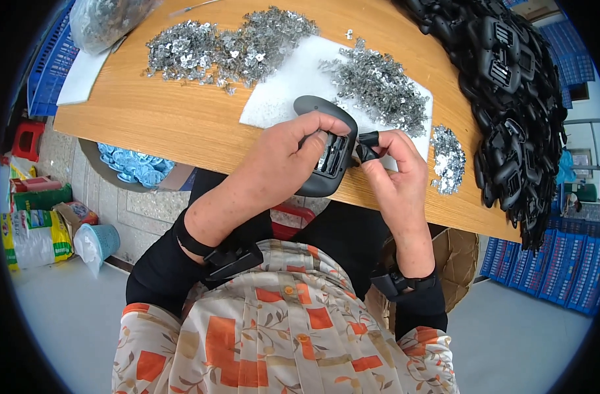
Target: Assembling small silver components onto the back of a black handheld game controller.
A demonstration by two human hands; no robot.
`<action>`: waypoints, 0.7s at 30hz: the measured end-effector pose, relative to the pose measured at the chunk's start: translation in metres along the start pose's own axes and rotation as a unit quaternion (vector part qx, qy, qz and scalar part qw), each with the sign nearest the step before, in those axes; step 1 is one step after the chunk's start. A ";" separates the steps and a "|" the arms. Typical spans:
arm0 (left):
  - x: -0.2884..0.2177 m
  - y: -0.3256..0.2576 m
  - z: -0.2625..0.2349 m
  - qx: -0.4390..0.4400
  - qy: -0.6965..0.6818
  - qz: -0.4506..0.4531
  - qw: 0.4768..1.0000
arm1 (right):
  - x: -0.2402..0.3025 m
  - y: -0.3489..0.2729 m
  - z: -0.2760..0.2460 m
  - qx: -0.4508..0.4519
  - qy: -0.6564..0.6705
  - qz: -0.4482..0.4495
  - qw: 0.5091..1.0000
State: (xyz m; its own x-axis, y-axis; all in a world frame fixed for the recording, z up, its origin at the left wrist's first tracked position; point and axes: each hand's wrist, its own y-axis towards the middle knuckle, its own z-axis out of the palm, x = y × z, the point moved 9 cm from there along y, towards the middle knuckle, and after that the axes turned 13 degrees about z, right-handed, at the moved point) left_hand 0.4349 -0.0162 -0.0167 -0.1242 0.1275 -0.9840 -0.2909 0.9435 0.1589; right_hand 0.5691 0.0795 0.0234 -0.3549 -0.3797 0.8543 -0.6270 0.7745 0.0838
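- The left hand (293, 148) gripped a dark grey oval plastic housing (326, 141) just above the near edge of the wooden worktop (182, 121), fingers closed around its upper rim and thumb on its side, so that the open compartment faced up toward the person.
- The right hand (395, 164) sat at 3 o'clock of the housing, thumb and forefinger pinched shut on a small black plastic piece (368, 146) that touched the housing's right edge; the tilt looked meant to bring that edge to the piece.
- A white foam sheet (280, 92) lay at 12 o'clock of the hands, carrying a heap of small silvery metal clips (382, 88) within easy reach of the right hand.
- 2 more heaps of the same clips (228, 46) lay farther off at 11 o'clock, bare on the wood, and a smaller one (448, 157) just beside the right hand at 3 o'clock.
- A large pile of black plastic parts (510, 98) filled the worktop's right end, from 1 to 3 o'clock, probably stock of the same kind of housing.
- A clear bag of metal pieces (103, 20) rested at the far left corner.
- Blue crates (47, 72) stood on the floor at the left.
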 end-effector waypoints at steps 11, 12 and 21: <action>-0.003 0.001 0.003 0.009 0.073 0.031 0.997 | 0.051 -0.007 0.032 -0.018 -0.330 -0.121 0.936; -0.003 0.001 0.003 0.008 0.074 0.030 0.997 | 0.047 -0.005 0.033 -0.017 -0.344 -0.099 0.934; -0.002 0.001 0.002 0.012 0.072 0.019 0.997 | 0.033 -0.001 0.026 0.032 -0.274 -0.064 0.959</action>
State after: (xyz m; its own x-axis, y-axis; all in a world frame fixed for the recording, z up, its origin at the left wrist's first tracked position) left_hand 0.4366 -0.0151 -0.0151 -0.2708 0.1185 -0.9553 -0.2615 0.9460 0.1915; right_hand 0.5400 0.0529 0.0384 -0.5723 -0.6921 0.4399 -0.7250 0.6777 0.1230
